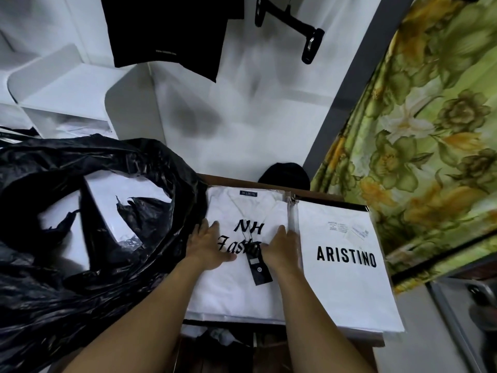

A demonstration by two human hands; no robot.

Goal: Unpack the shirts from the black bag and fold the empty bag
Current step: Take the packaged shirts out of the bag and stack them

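A crumpled black plastic bag [88, 238] fills the left side, its mouth open on white packaged shirts [67, 222] inside. To its right lies a white shirt in clear wrap printed "NH Fashion" [242, 208], with a black tag on it. My left hand [208, 244] rests flat on its left part, fingers straight. My right hand [282, 247] lies flat on its right part. Beside it lies a white "ARISTINO" shirt [347, 281].
The shirts lie on a brown table [242, 180] against a white wall. A black cap [285, 175] sits at the table's back edge. A floral green curtain [430, 130] hangs at the right. White shelves [61, 98] stand at the back left, black clothes and hangers above.
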